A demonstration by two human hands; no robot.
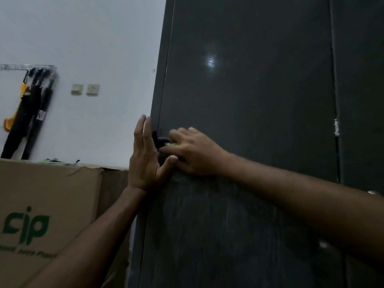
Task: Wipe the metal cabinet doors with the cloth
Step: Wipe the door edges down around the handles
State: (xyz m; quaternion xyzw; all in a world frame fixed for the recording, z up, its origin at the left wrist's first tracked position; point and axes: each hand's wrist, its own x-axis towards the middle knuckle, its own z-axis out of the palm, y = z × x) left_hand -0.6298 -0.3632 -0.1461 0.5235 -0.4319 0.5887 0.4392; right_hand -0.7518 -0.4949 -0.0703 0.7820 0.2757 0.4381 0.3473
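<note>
Small green cloth [174, 144] mostly hidden under the right hand [195, 152]; brown cardboard box [47, 204] at eight o'clock cut off, small print blurred.

A pale, plain wall [83, 38] is seen on the left, dimly lit, with two beige switch plates [85, 89] fixed side by side on it. A metal rail [27, 66] is mounted further left, and folded black umbrellas [27, 119], one with a yellow handle, are hung from it. Below, a brown cardboard box [49, 204] printed with green "cip" lettering is stood against the wall, and a small bright light reflection [211, 63] is caught on the dark surface to the right.
</note>
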